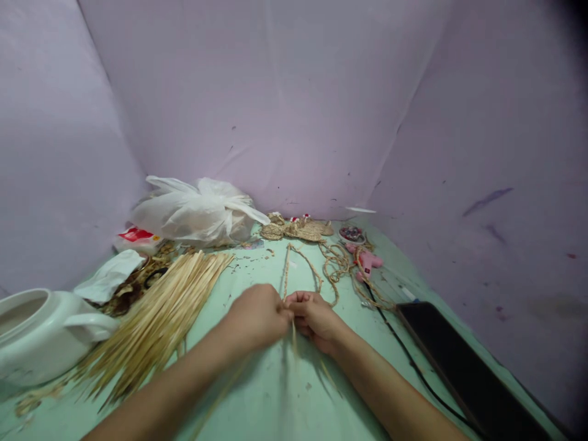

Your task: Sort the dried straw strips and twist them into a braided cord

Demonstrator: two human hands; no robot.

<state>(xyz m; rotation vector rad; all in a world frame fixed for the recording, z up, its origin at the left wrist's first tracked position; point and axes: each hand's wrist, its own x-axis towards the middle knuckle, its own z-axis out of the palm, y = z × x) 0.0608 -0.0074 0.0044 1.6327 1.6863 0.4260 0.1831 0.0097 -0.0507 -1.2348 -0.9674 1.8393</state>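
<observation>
My left hand [260, 317] and my right hand [316, 320] meet over the middle of the pale green surface, fingertips pinched together. Between them they grip the near end of a thin braided straw cord [286, 272]. Beyond my fingers the cord runs away from me, bends back and joins a loose coil [336, 263] at the right. Loose straw strands [294, 343] trail from the pinch toward me, blurred in part. Left of my left hand lies a fanned bundle of dry straw strips [158, 318].
A white pot with a handle [41, 334] stands at left, near a white cloth [110, 275]. Behind are a white plastic bag [197, 211] and woven straw pieces [305, 228]. At right lie a pink glue gun [367, 260], its black cable and a long black object [463, 361].
</observation>
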